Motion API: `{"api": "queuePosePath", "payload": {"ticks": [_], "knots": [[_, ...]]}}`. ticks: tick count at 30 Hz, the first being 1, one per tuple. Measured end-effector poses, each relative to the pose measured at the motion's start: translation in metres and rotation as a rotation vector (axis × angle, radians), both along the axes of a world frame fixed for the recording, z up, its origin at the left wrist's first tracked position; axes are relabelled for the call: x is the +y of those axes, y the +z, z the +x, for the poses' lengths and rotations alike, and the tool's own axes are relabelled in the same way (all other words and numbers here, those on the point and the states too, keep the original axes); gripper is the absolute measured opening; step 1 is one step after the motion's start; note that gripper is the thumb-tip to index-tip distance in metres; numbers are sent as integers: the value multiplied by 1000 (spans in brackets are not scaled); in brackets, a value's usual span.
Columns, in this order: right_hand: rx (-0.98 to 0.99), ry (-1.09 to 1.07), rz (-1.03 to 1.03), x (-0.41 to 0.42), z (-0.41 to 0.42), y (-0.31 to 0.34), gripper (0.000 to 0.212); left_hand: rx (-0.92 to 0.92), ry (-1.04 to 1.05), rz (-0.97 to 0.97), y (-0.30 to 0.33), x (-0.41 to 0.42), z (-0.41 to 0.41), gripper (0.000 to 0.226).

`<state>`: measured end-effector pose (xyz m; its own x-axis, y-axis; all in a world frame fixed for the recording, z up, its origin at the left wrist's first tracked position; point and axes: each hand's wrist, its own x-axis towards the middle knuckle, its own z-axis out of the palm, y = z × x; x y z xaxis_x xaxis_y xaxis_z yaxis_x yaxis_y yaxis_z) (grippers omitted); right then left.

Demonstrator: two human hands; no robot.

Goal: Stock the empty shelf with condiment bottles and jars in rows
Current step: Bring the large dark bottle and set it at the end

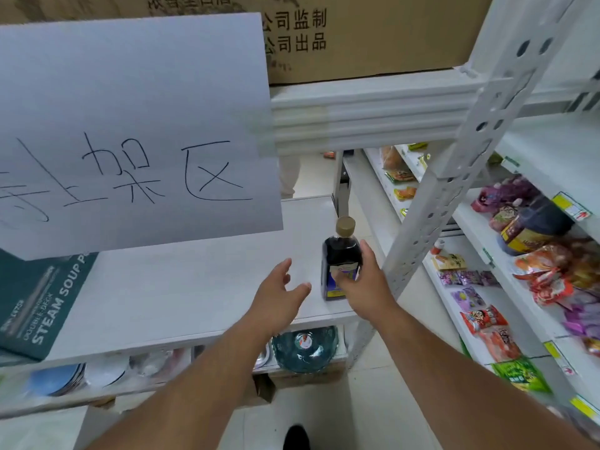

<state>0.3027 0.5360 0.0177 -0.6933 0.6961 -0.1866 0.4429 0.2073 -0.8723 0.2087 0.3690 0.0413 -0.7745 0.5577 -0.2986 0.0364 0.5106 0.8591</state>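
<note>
While a green box (42, 300) with white letters is lying flat at the far left of the shelf (181, 287), a big sheet of white paper (136, 125) with black handwriting is hanging in front and hiding much of the back of the shelf. The shelf is smooth, flat and pale grey. Under it, round plates (58, 380) and a dark blue glass dish (305, 349) are sitting on a lower level.

The left hand (279, 297) is hovering over the shelf with its fingers loose and spread, gripping nothing. Just beside it, the right hand (367, 287) is wrapping its fingers and thumb around a bottle (341, 258). The bottle is square-shouldered, dark and shiny, with a gold round cap and a blue label. It is standing upright on the shelf near the right front corner.

To the right, a grey metal post (454, 177) with round holes is slanting up close by the bottle. Farther right, white shelves (480, 228) are holding crinkly snack bags (545, 274) in purple, orange, red and green, and a dark jar (532, 225). Up top, a brown cardboard box (373, 37) is resting.
</note>
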Motion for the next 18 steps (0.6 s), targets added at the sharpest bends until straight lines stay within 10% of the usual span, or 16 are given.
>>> {"api": "queuePosePath", "payload": {"ticks": [18], "knots": [[197,-116,-38,-27,-4,-18,46,-54,-53,70,-7,1,-31,69]]}}
